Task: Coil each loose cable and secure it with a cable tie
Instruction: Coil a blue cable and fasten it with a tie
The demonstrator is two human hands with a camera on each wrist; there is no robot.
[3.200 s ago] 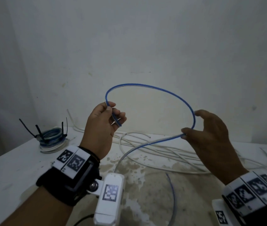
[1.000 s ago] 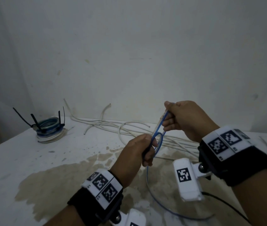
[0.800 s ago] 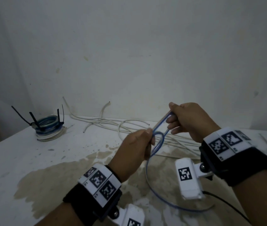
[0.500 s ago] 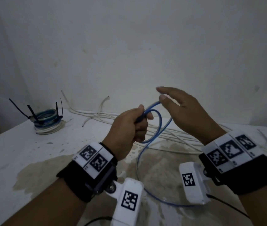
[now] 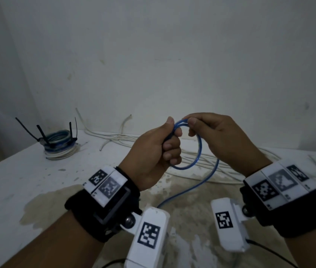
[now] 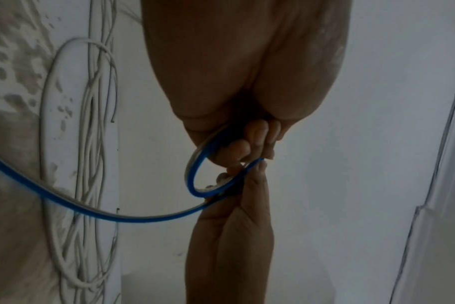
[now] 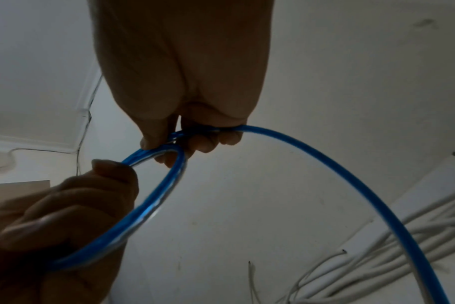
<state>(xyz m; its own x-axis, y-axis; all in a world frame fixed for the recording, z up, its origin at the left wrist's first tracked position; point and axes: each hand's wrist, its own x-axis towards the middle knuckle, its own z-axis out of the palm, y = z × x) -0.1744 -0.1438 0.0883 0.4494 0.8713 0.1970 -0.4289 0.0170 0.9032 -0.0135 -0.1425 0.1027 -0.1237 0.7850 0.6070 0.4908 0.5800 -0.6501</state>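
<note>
A thin blue cable [image 5: 199,149] forms a small coil held up above the table between both hands. My left hand [image 5: 159,149] grips the coil's left side in a fist, thumb on top. My right hand [image 5: 217,136] pinches the top of the coil beside the left thumb. The cable's loose tail [image 5: 190,188] hangs from the coil down to the table. In the left wrist view the blue cable [image 6: 195,176] loops round my curled fingers. In the right wrist view the blue cable [image 7: 166,185] runs from my right fingertips to my left hand [image 7: 65,216].
A bundle of loose white cables [image 5: 197,157] lies along the wall behind the hands. At the back left sit coiled blue and white cables [image 5: 58,144] bound with black cable ties [image 5: 41,132]. The white table [image 5: 18,190] has a stained patch in the middle.
The wide loop of three seconds ago has become a small coil. In the last half second my right hand, then spread open, has come in and pinched the coil's top.
</note>
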